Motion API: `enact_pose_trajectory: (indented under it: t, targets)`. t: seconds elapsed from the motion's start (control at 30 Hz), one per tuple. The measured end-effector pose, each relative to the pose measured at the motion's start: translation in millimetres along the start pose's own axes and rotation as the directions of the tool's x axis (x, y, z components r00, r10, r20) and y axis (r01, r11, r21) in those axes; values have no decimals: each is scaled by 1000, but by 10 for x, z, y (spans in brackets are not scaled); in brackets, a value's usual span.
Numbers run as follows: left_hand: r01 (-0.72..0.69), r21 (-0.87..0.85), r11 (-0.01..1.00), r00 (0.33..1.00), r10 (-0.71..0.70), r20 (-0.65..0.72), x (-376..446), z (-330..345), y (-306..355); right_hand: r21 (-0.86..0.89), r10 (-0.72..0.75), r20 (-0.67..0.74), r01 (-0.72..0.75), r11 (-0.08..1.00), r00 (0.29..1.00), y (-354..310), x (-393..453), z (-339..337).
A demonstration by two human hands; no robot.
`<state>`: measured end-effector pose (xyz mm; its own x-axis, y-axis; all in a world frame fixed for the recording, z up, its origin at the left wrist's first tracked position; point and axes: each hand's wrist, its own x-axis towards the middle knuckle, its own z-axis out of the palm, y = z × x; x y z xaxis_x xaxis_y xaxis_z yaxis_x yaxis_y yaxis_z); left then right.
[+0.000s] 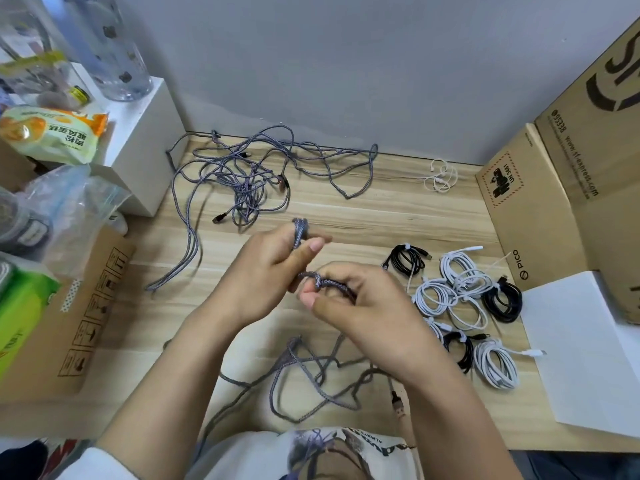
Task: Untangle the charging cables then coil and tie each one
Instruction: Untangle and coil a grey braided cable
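Two hands up over the pale wooden tabletop (398, 209), both busy on one grey braided charging cable (329, 283). My left hand (263, 275) has its fingers curled round several folded loops of it, the bundle poking out past my knuckles and pinned by the thumb. My right hand (360, 306) pinches a wrap of the same cable between thumb and fingertips, just beside the left. Its slack trails down to the near edge in loose bends (one plug end lies by my right wrist). Farther back, near the grey wall, sits a tangled heap of grey braided cables (249, 174). To the right, a cluster of coiled, tied white and black cables (467, 306), beside brown cardboard boxes (540, 202).
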<state>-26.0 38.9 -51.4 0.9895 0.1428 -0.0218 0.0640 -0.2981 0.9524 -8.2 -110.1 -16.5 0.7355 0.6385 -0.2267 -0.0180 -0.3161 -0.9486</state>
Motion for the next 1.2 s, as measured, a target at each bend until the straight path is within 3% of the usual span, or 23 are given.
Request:
enact_pose_trajectory:
  t: [0.1,0.23,0.33,0.5,0.57,0.63,0.7,0.77,0.83,0.87,0.93,1.0,1.07,1.2]
  targets:
    - [163,-216,963,965,-110,237,-33,4,-1,-84,-82,-139,71,994,987,-7,11,-68]
    - [214,-241,947,852,-60,521,-89,-67,44,-95,-109,-248,88,992,963,-24,30,-150]
    - [261,-303,916,800,-30,600,-87,-119,75,-121,-123,-283,92,988,951,21,50,-206]
    - [372,-460,806,738,44,673,-68,-94,12,-62,-98,-138,90,994,986,46,59,-305]
    - [436,-596,674,726,128,676,-57,-104,-16,-174,-68,-98,50,984,993,85,46,-389]
    - [498,-743,446,677,336,655,-39,-127,-7,-315,-44,-133,0,949,990,131,42,-448]
    - [596,-780,192,654,447,610,-1,-129,34,-197,-16,-174,-19,980,985,164,51,-443]
    - [625,-780,24,700,424,574,24,-108,67,215,74,-132,-44,976,988,196,84,-375]
    - [622,-778,-95,747,372,551,45,-81,74,562,156,-32,-111,820,987,227,126,-300]
    - [611,-779,-140,768,345,540,54,-69,74,627,172,3,-136,767,985,247,142,-278]
    - [586,-784,-206,801,291,522,63,-59,72,607,181,7,-148,781,984,293,170,-251]
    - [543,-807,-235,835,253,488,65,-60,75,449,181,-30,-148,881,983,340,192,-215]
    - [457,-866,-203,887,167,430,73,-57,108,285,194,-30,-177,942,981,354,207,-146]
    - [223,-968,-115,974,-16,226,171,-76,95,127,228,86,-238,963,970,327,193,-46]
